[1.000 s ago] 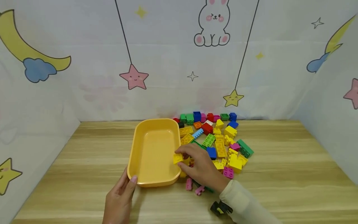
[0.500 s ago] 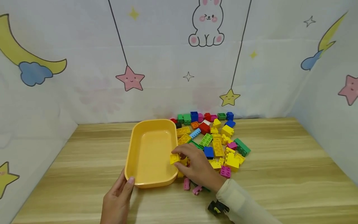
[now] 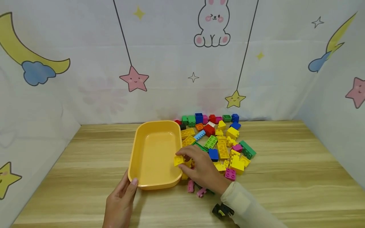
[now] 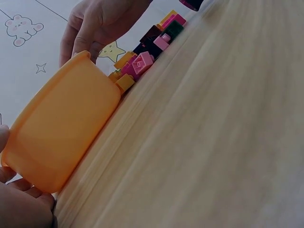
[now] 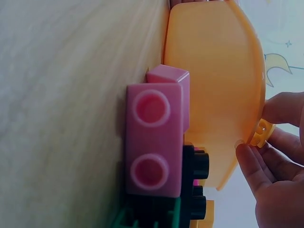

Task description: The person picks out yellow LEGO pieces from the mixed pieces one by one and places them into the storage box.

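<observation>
A yellow toy brick (image 3: 178,160) is pinched between the thumb and fingers of my right hand (image 3: 203,167), just over the right rim of a yellow-orange plastic tray (image 3: 155,158). In the right wrist view the brick (image 5: 261,132) shows its studs right at the rim. My left hand (image 3: 121,199) grips the tray's near left corner, thumb on top of the rim and fingers below. No bricks show inside the tray. The left wrist view has the tray's outer wall (image 4: 66,123) side-on, standing on the table.
Many loose bricks lie right of the tray, among them a lime green brick (image 3: 211,142), a blue brick (image 3: 213,155) and a magenta brick (image 3: 230,174). A row of bricks lines the back by the printed cloth (image 3: 165,63). Pink bricks (image 5: 154,140) stand beside the tray's wall.
The view shifts slightly as the head camera moves. Both hands, the tray and the pinched yellow brick keep nearly the same places relative to each other.
</observation>
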The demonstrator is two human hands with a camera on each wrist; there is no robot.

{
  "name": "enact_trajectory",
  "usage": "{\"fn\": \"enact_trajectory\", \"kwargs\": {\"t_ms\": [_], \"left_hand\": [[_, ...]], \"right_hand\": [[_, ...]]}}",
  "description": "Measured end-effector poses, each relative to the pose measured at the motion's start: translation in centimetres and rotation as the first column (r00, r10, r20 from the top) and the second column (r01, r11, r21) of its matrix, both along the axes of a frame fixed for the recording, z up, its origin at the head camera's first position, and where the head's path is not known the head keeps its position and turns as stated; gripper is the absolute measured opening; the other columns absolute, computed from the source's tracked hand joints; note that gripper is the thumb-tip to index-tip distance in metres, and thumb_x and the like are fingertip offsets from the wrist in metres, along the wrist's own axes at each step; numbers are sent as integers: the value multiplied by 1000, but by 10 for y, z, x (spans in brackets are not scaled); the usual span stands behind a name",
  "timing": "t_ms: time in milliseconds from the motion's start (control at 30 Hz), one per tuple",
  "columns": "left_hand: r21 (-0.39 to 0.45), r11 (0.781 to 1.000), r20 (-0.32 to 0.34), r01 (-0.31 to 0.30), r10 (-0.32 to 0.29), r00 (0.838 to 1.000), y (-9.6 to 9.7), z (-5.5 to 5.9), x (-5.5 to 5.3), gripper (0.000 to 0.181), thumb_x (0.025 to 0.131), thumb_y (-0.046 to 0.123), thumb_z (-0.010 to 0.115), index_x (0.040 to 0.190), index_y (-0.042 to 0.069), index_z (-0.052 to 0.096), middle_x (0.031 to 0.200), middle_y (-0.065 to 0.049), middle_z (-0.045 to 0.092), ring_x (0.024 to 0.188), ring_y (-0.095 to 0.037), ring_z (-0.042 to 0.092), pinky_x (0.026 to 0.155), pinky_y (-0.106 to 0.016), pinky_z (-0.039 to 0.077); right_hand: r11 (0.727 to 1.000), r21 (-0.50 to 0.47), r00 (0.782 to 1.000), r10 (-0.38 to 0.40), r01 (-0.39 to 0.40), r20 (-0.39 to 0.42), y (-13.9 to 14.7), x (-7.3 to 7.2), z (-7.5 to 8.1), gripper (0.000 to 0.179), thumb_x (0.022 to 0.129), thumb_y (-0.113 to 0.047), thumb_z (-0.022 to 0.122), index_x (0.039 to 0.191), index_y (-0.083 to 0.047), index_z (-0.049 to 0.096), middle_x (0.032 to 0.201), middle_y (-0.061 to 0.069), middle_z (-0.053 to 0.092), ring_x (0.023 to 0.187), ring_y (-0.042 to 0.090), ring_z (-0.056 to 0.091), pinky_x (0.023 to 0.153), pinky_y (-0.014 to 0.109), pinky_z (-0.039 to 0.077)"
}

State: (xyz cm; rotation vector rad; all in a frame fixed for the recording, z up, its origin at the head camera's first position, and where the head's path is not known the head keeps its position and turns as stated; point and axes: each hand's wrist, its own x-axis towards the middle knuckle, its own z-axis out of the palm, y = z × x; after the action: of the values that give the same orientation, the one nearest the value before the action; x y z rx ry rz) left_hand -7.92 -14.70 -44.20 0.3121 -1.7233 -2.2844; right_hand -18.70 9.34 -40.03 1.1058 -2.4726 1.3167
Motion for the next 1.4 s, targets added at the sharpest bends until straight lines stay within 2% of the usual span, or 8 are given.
{"fn": "enact_trajectory", "kwargs": {"t_ms": [367, 600, 833, 933, 1167, 1400], "left_hand": [[-19, 1000, 41, -11, 12, 999, 0, -3, 6, 62, 101, 21, 63, 152, 0, 33, 156, -13, 33, 142, -22, 33, 103, -21, 39], [5, 1000, 49, -5, 5, 999, 1, -6, 10, 62, 102, 19, 62, 152, 0, 32, 157, -13, 33, 142, -22, 33, 104, -22, 39], [-51, 999, 78, 3, 1, 997, -1, -5, 12, 63, 101, 25, 63, 153, 3, 33, 157, -11, 32, 142, -22, 32, 103, -20, 39], [-51, 999, 85, 11, -7, 996, -1, -5, 11, 63, 101, 25, 62, 153, 4, 33, 158, -9, 32, 143, -22, 32, 103, -21, 39], [-47, 996, 109, 73, -68, 992, -1, 0, 6, 69, 101, 32, 62, 156, 8, 28, 161, -5, 28, 143, -16, 31, 106, -21, 36], [-66, 995, 129, 71, -62, 990, -4, 3, 2, 68, 101, 34, 61, 156, 10, 30, 161, -1, 28, 144, -14, 30, 108, -21, 33]], "right_hand": [[1000, -8, 999, 11, -10, 33, 1, 4, -6, 33, 90, -6, 77, 121, -9, 66, 120, -5, 62, 94, 16, 56, 79, 33, 56], [1000, 1, 999, 5, -5, 44, 1, 7, -10, 34, 90, -8, 77, 122, -10, 66, 121, -6, 61, 94, 16, 56, 78, 33, 56], [1000, -7, 999, 20, -20, 43, 1, 8, -12, 33, 91, -8, 76, 122, -10, 66, 121, -5, 61, 94, 16, 55, 79, 33, 55], [1000, -4, 999, 29, -29, 35, 2, 6, -11, 33, 91, -8, 76, 122, -10, 66, 121, -4, 61, 95, 16, 55, 80, 33, 55], [1000, 0, 1000, 21, -21, 4, 4, 0, -6, 38, 91, -8, 76, 126, -11, 63, 117, -2, 61, 93, 16, 55, 77, 34, 56], [1000, -7, 1000, 18, -18, -6, 1, -4, -5, 39, 90, -6, 76, 127, -11, 62, 112, -1, 61, 91, 15, 55, 75, 34, 56]]}}
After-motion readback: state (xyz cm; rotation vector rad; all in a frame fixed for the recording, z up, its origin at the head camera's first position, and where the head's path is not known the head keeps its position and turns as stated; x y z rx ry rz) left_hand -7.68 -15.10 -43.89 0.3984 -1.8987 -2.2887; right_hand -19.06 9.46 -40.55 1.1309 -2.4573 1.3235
